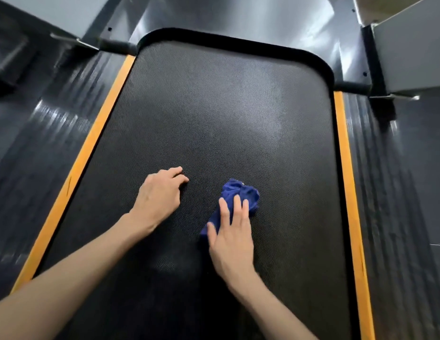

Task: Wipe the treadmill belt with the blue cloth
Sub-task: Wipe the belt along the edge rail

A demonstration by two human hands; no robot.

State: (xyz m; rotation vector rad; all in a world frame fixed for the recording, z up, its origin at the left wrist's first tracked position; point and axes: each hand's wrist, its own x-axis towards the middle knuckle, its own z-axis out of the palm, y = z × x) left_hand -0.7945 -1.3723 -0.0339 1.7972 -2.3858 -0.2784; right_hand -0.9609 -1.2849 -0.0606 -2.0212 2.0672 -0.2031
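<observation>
**Treadmill belt wipe, view from above**

The treadmill belt (pixel 214 119) is black with a fine woven-looking texture, and a paler hazy patch shows on its far right part. It fills most of the view and rounds off at its far end under a dark glossy motor cover (pixel 238 18).

An orange strip runs along the belt's left edge (pixel 91 141) and another along its right edge (pixel 346 168). Outside those sit dark ribbed side rails (pixel 42 133). A grey upright (pixel 410 50) stands off the belt's far right corner. Most of the belt beyond the hands is bare.

The blue cloth (pixel 241 192) is bunched up on the belt, a bit right of its middle line, in the near half. The right hand (pixel 232 244) lies flat on the cloth's near part, fingers straight, pressing it down rather than gripping it. The left hand (pixel 158 195) is on the belt just left of the cloth, not touching it. Its fingers are loosely bent with the tips on the belt, and it holds nothing.
</observation>
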